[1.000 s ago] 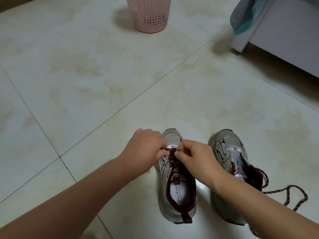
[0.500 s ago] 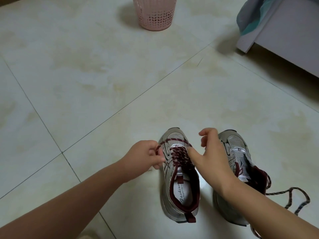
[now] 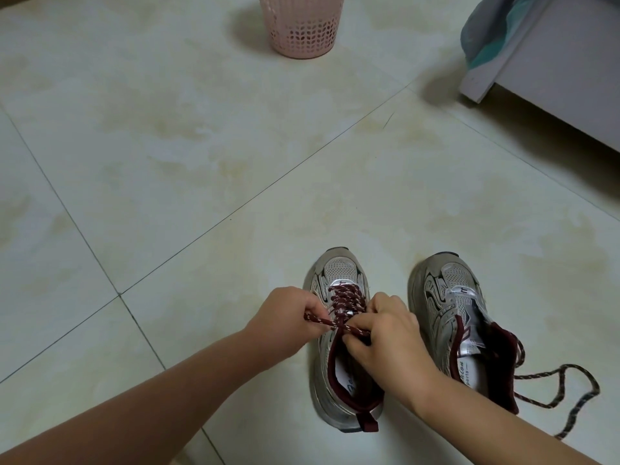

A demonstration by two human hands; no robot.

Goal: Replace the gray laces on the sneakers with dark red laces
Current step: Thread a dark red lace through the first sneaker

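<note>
1. Left hand (image 3: pixel 285 317): nearest item on its side, fingers curled and pinching one end of the dark red lace (image 3: pixel 345 302), drawing it out to the left of the shoe.
2. Right hand (image 3: pixel 385 333): over the throat of the left sneaker (image 3: pixel 339 337), fingers curled onto the other end of the same lace. The 2 hands sit close together, either side of the lace crossing, each clamped on its own end.
3. Left sneaker: gray and silver with maroon lining, standing on the tiled floor (image 3: pixel 167 162), toe pointing away. The dark red lace runs in crossed rows from the toe end up to the hands. Judged status: lacing threaded through; the ends look to be at the tightening or tying stage, knot not yet visible.
4. Right sneaker (image 3: pixel 449 310): just beside the first, apart from it. Its eyelet rows show no crossed lacing and the tongue lies open. Judged status: relacing left to do.
5. Loose speckled lace (image 3: pixel 563 394): trails from the right sneaker's collar in a loop on the floor. It reads dark with light flecks; whether dark red or gray cannot be told.
6. No removed gray laces identified with certainty.
7. Pink perforated basket (image 3: pixel 302 25): far end of floor, well apart.
8. Gray furniture edge (image 3: pixel 553 68): far right, cloth draped at its corner.
</note>
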